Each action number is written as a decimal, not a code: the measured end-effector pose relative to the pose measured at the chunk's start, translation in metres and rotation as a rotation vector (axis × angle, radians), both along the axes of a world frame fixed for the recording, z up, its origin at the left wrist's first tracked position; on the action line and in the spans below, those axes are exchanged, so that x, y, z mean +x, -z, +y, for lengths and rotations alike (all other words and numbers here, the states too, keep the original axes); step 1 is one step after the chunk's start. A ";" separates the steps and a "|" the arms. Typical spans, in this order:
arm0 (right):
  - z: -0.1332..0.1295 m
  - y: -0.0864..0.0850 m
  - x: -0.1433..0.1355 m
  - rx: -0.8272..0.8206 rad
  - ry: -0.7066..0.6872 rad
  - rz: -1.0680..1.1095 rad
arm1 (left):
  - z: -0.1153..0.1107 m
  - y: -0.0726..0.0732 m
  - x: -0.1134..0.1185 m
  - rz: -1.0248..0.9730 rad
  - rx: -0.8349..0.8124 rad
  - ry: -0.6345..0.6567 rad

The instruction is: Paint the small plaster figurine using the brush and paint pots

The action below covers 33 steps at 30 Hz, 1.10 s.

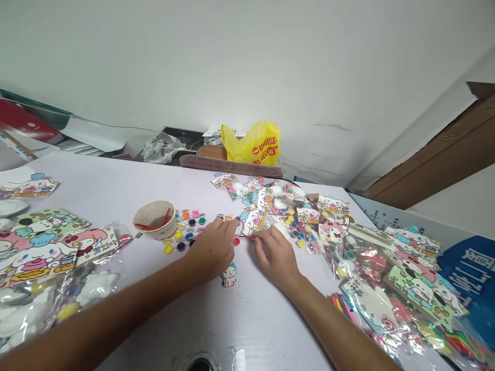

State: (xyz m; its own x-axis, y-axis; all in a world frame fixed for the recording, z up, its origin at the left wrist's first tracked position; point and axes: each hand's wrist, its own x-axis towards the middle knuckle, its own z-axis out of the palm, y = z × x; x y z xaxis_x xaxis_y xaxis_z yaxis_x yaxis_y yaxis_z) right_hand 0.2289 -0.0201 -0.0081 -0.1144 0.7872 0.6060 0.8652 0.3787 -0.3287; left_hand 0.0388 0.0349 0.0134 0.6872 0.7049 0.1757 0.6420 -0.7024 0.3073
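Observation:
My left hand (216, 246) is over the middle of the white table, beside several small paint pots (189, 232), its fingers bent and pressed together; what they grip is hidden. Just right of it, my right hand (276, 255) pinches the end of a thin dark stick, perhaps a brush (246, 236), lying between the hands. A small painted figure (229, 275) with a blue top stands below my left hand, partly covered by it. Behind the fingers lie cartoon cards (257, 211). A paper cup (154, 220) with red sticks and murky liquid is to the left.
Plastic-wrapped craft packs (371, 263) spread over the right side, and more packs (42, 257) cover the left. At the table's back edge are a yellow bag (253, 144) and crumpled clear plastic (162, 148). A round dark-centred object (200, 364) is at the bottom.

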 end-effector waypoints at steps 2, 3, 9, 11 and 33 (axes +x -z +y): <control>0.000 0.000 0.000 -0.002 -0.001 -0.007 | 0.004 0.002 0.001 -0.001 -0.028 -0.005; 0.000 0.001 0.000 -0.003 -0.002 -0.010 | 0.005 0.002 0.001 -0.003 -0.041 -0.007; 0.000 0.000 -0.001 0.008 -0.006 -0.043 | 0.008 0.007 0.002 -0.020 -0.100 -0.019; 0.000 0.000 -0.001 0.014 -0.001 -0.051 | 0.008 0.009 0.002 -0.020 -0.104 -0.023; -0.001 -0.001 -0.004 0.021 0.019 -0.126 | 0.008 0.011 0.004 0.032 -0.093 -0.050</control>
